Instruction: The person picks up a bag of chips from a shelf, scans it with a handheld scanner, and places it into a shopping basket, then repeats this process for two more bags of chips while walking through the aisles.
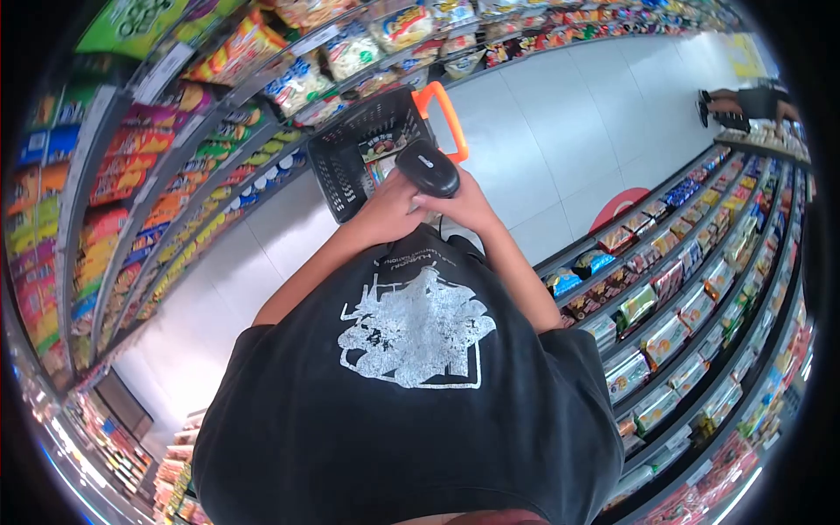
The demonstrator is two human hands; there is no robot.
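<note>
A glossy black oval device with a small pale logo sits at my hands, in front of my chest. My left hand is closed at its left side, with the fingertips partly hidden beneath it. My right hand wraps its right side, the thumb reaching across toward my left hand. Just beyond them is a black perforated shopping basket with an orange handle. Inside the basket lies a dark printed package, partly covered by the device.
Shelves of bagged snacks line the left and far side. On the right, several long shelves hold packaged goods. Pale floor tiles run between them, with a red round floor marking. Another person stands at the far right.
</note>
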